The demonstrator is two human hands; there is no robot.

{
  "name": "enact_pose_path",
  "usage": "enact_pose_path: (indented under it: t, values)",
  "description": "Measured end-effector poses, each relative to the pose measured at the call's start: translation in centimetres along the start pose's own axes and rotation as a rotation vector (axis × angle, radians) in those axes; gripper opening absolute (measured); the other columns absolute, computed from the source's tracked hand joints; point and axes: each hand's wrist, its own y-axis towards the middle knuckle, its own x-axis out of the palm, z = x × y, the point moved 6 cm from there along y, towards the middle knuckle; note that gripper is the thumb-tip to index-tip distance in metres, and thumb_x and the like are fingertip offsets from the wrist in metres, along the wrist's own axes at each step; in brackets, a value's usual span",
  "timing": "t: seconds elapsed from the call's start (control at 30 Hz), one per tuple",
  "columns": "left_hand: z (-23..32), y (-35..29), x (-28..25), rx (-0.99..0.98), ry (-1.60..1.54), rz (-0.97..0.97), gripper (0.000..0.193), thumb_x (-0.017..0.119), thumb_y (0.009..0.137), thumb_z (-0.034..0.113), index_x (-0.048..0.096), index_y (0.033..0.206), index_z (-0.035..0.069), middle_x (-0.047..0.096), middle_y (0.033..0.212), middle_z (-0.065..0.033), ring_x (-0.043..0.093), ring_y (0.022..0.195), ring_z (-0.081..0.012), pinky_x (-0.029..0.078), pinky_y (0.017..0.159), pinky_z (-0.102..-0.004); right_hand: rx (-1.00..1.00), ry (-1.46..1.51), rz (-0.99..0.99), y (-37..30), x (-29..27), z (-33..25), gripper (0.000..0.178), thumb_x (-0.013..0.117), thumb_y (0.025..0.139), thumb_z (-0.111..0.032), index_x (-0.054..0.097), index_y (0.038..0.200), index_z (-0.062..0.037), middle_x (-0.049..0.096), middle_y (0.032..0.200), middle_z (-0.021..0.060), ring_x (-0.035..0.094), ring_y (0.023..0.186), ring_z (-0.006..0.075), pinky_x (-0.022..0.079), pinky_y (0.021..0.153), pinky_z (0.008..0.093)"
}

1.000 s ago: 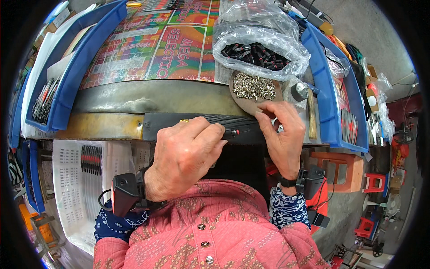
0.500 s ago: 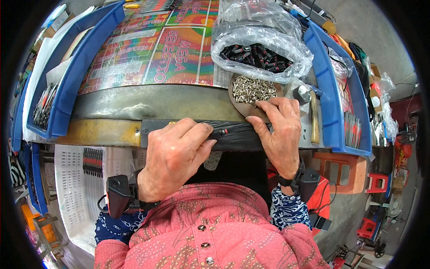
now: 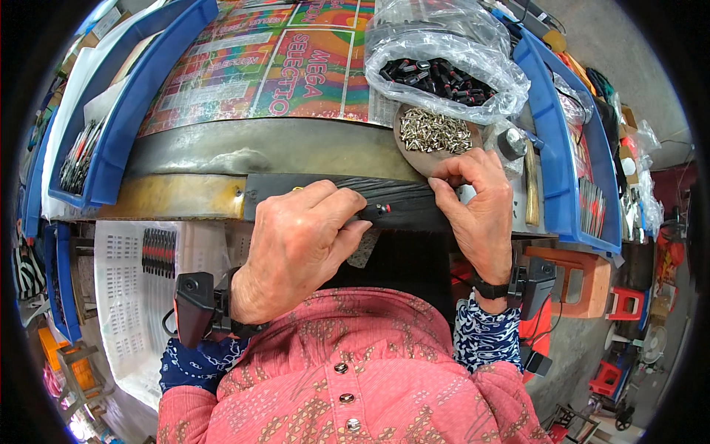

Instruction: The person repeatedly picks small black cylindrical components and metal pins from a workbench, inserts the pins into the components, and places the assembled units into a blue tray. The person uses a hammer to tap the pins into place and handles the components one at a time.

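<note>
At left, one blue bin (image 3: 134, 124) of thin sticks (image 3: 81, 155), too many to count, stands on the table (image 3: 207, 144). Below it, one white basket (image 3: 129, 325) holds one row of black-and-red pens (image 3: 159, 253). One multicoloured sheet (image 3: 314, 70) bears large pink lettering. The left hand (image 3: 296, 240) follows, its grip clamped on one black piece (image 3: 375, 210), whose red tip sticks out rightward over a black mat (image 3: 418, 194). Farther right, one clear bag (image 3: 484, 109) holds many black parts (image 3: 436, 80), and one round plate (image 3: 420, 160) a heap of metal pins (image 3: 435, 132). The right hand (image 3: 475, 211) has its grip near the plate, fingertips close together; whether they pinch a pin, I cannot tell. Beyond are one wooden handle (image 3: 532, 189) and another blue bin (image 3: 551, 144).
</note>
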Motion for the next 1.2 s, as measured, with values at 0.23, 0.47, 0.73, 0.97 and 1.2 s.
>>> enact_pose_path:
  t: [0.23, 0.47, 0.73, 0.97, 1.2]
  values:
    - [0.1, -0.7, -0.2, -0.04, -0.049, -0.026, 0.02, 0.075, 0.074, 0.01, 0.062, 0.088, 0.005, 0.058, 0.075, -0.0118, 0.061, 0.067, -0.0329, 0.048, 0.058, -0.042, 0.063, 0.206, 0.107, -1.5, -0.6, -2.1, 0.009, 0.068, 0.077, 0.002, 0.063, 0.085, -0.0011, 0.061, 0.078, 0.008, 0.059, 0.07, 0.0226, 0.048, 0.065, 0.0318]
    - [0.6, -1.0, -0.1, -0.06, -0.11, -0.059, 0.02, 0.075, 0.074, 0.011, 0.061, 0.087, 0.005, 0.059, 0.074, -0.0126, 0.061, 0.067, -0.0336, 0.048, 0.058, -0.0427, -0.159, 0.428, 0.126, -2.8, 0.3, -5.2, 0.017, 0.071, 0.074, 0.004, 0.062, 0.087, -0.0012, 0.064, 0.085, 0.0096, 0.06, 0.08, 0.0266, 0.048, 0.074, 0.0356]
    - [1.2, -1.3, -0.5, -0.043, -0.087, -0.037, 0.019, 0.075, 0.074, 0.012, 0.061, 0.086, 0.005, 0.059, 0.075, -0.0123, 0.062, 0.068, -0.0332, 0.049, 0.058, -0.0424, -0.066, 0.546, 0.07, -3.5, 1.7, -5.2, 0.015, 0.071, 0.077, 0.003, 0.062, 0.089, -0.0017, 0.065, 0.089, 0.009, 0.06, 0.084, 0.0251, 0.047, 0.077, 0.0344]
    - [1.3, -1.4, -0.5, -0.042, -0.076, -0.043, 0.021, 0.075, 0.072, 0.004, 0.066, 0.09, 0.001, 0.063, 0.076, -0.0135, 0.063, 0.068, -0.0301, 0.05, 0.059, -0.037, -0.117, 0.486, 0.084, -3.7, 1.8, -5.3, 0.015, 0.07, 0.077, 0.004, 0.062, 0.088, -0.0017, 0.065, 0.088, 0.0093, 0.06, 0.083, 0.0259, 0.048, 0.077, 0.0353]
    - [1.7, -1.3, -0.7, -0.036, -0.042, -0.034, 0.021, 0.075, 0.071, 0.002, 0.065, 0.089, 0.002, 0.062, 0.074, -0.0133, 0.063, 0.067, -0.0312, 0.05, 0.058, -0.0375, -0.288, 0.259, 0.181, -4.0, 1.4, -6.6, 0.019, 0.072, 0.072, 0.004, 0.062, 0.088, -0.0015, 0.064, 0.087, 0.0101, 0.06, 0.081, 0.0282, 0.048, 0.076, 0.0374]
